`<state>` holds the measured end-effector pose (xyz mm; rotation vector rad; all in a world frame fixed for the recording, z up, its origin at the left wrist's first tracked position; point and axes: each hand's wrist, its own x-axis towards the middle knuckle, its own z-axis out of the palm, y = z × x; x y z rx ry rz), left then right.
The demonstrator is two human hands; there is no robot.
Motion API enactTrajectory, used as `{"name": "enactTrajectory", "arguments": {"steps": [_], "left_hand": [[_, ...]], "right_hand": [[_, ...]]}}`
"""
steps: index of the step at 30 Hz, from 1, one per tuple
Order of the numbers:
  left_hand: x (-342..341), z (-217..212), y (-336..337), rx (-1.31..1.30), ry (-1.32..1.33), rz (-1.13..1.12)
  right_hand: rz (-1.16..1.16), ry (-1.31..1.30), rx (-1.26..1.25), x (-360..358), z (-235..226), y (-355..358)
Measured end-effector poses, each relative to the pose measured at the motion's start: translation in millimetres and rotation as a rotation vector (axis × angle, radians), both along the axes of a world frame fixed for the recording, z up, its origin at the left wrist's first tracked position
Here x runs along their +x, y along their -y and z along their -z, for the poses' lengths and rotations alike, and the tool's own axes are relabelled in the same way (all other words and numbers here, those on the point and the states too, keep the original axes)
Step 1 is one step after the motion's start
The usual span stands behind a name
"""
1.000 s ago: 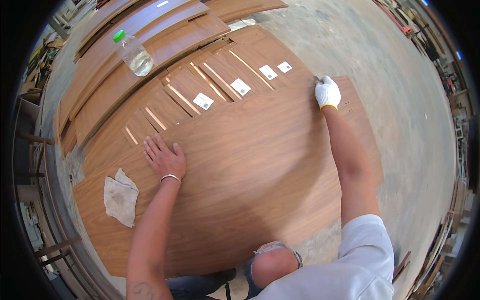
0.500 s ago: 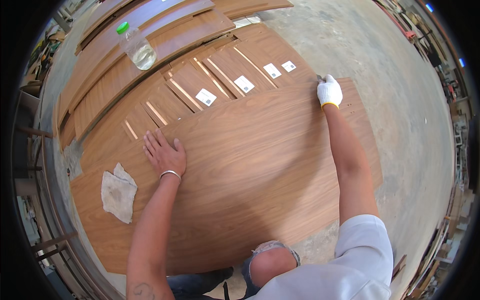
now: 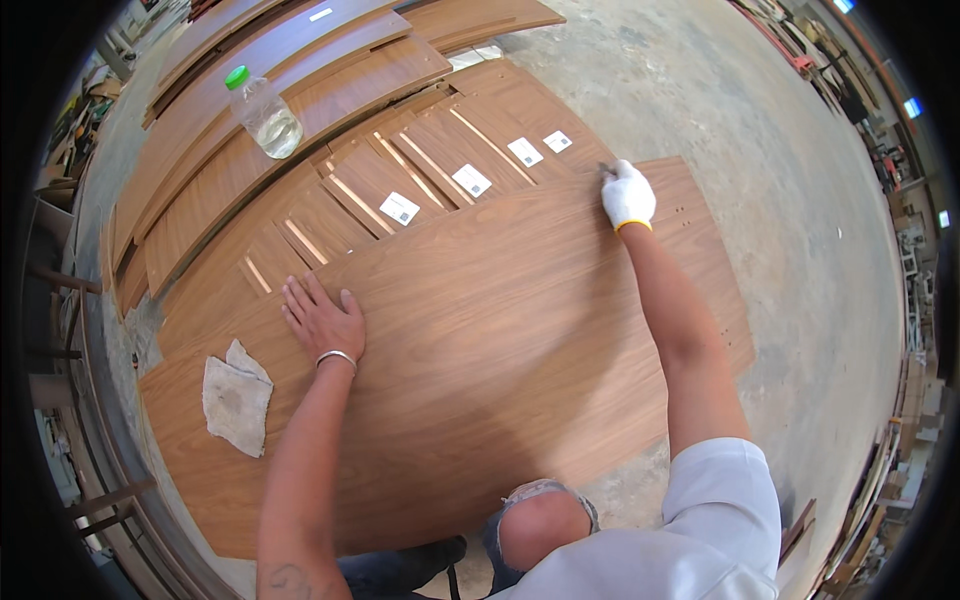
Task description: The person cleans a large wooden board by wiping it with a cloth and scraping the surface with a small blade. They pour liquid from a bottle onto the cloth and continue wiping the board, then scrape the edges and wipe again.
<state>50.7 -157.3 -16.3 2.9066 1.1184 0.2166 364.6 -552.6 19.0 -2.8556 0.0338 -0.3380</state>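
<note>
Two hands are busy on one broad wood-grain panel [image 3: 480, 330], which fills the middle of the frame. From where I stand, the step looks like edge work: the gloved right hand [image 3: 628, 196], right of centre toward the top, is closed around a small dark tool [image 3: 606, 169] at the panel's far edge. I can't tell what tool it is; the glove hides most of it. The bare left hand [image 3: 326, 322], left of centre, lies palm down, fingers a little spread, gripping nothing, its fingertips near that same edge. I'd judge the next move calls for a steady left palm and a light grip, keeping the tool to the edge and off the face. A pale cloth [image 3: 237, 402] rests on the panel at lower left; a green-capped bottle [image 3: 268, 122] lies toward the upper left, well apart.
</note>
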Motion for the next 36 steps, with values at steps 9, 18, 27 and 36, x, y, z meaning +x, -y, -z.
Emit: {"name": "enactTrajectory", "arguments": {"steps": [9, 18, 27, 36], "left_hand": [[4, 1, 4, 0.029, 0.005, 0.003], [4, 6, 0, 0.046, 0.012, 0.004], [1, 4, -2, 0.039, 0.019, 0.009], [4, 4, 2, 0.024, 0.023, 0.006]], "right_hand": [[-0.005, -0.002, 0.045, -6, 3, -12], [-0.152, -0.002, 0.067, -31, 4, -64], [-0.098, 0.026, 0.044, -31, 5, -50], [-0.137, 0.035, 0.047, -47, 5, -86]]}}
